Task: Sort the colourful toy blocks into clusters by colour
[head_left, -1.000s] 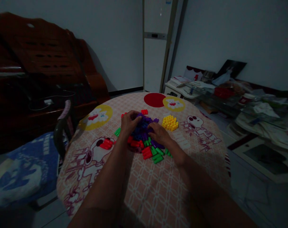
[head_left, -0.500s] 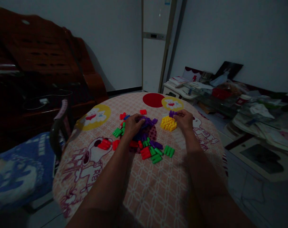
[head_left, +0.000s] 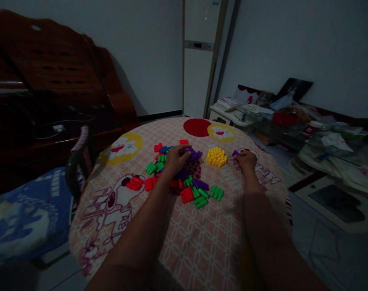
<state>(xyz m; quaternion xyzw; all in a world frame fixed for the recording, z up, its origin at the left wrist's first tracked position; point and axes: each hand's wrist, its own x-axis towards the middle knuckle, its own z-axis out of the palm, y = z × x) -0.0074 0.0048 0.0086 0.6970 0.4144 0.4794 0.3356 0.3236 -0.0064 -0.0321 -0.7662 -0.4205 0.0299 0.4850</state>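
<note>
In the head view, my right hand (head_left: 247,161) is at the right of the table, its fingertips closed on a purple building block (head_left: 235,153). Left of it stands a tight cluster of yellow building blocks (head_left: 216,157). My left hand (head_left: 177,159) lies over the mixed pile, thumb and fingers around purple building blocks (head_left: 195,155); part of these is hidden by the hand. Around that hand lie green blocks (head_left: 151,168), red blocks (head_left: 186,195) and a few blue blocks (head_left: 165,149). A separate green block (head_left: 216,192) lies nearer to me.
A patterned cloth covers the round table (head_left: 184,242). To the left are a chair with a blue cover (head_left: 23,218) and a wooden bench (head_left: 56,68). A cluttered glass-topped stand (head_left: 280,121) is at the right, and a tall white cabinet-like unit (head_left: 197,81) stands behind.
My right hand has moved right and a little towards me with the purple block, away from the yellow cluster. My left hand has shifted slightly right over the pile.
</note>
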